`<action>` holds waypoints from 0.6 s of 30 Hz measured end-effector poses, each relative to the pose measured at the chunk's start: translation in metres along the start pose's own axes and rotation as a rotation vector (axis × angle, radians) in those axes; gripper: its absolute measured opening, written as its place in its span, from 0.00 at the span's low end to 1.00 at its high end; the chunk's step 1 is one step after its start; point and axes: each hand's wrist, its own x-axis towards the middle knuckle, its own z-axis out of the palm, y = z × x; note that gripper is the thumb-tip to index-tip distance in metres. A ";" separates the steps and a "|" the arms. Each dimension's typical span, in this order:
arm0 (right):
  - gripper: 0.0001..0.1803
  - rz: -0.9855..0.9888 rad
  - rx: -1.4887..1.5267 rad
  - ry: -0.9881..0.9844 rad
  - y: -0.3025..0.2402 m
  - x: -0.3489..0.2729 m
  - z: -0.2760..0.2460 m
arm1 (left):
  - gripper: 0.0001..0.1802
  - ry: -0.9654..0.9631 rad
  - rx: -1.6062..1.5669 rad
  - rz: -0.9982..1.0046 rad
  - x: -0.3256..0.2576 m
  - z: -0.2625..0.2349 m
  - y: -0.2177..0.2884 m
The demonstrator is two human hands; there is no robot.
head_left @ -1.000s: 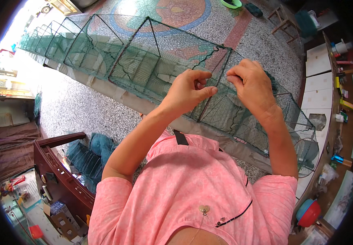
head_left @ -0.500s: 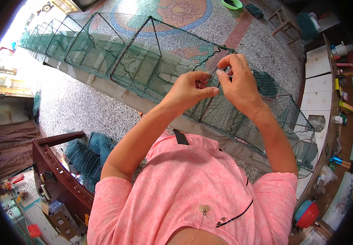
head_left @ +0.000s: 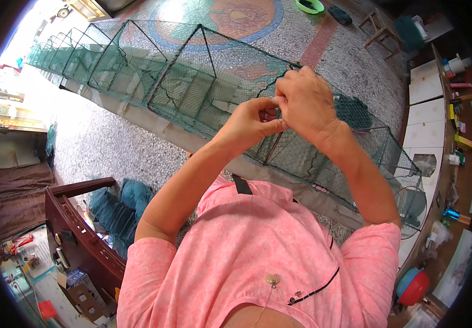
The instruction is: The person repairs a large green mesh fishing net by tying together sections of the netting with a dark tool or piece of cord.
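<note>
A long green mesh fish trap (head_left: 189,93), stretched over dark square frames, runs from the far left to the near right in front of me. At one of its frames, both my hands meet close together above the netting. My left hand (head_left: 251,121) is closed, with thumb and forefinger pinched by the frame's rod. Bent over beside it, my right hand (head_left: 308,106) has its fingertips drawn together against the left fingers. Whatever lies between the fingertips is too small and too covered to make out.
Under the trap lies a long grey support (head_left: 165,128). A dark red wooden piece of furniture (head_left: 74,235) stands at my left, with bundled teal netting (head_left: 118,210) beside it. White cabinets (head_left: 424,123) line the right. A wooden stool (head_left: 380,35) and green basin (head_left: 309,5) are farther off.
My right hand has turned over and shifted slightly left, its fingers now closing against the left fingertips. My left hand stays almost in place.
</note>
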 end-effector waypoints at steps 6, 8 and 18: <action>0.08 0.042 0.069 -0.058 0.000 0.017 0.011 | 0.24 -0.034 -0.127 -0.005 0.002 0.000 -0.004; 0.09 0.070 0.051 -0.070 -0.001 0.018 0.016 | 0.24 -0.021 -0.143 -0.005 0.003 0.002 -0.003; 0.17 0.340 0.623 -0.337 -0.028 0.062 0.020 | 0.24 -0.033 -0.263 0.017 0.003 -0.008 -0.017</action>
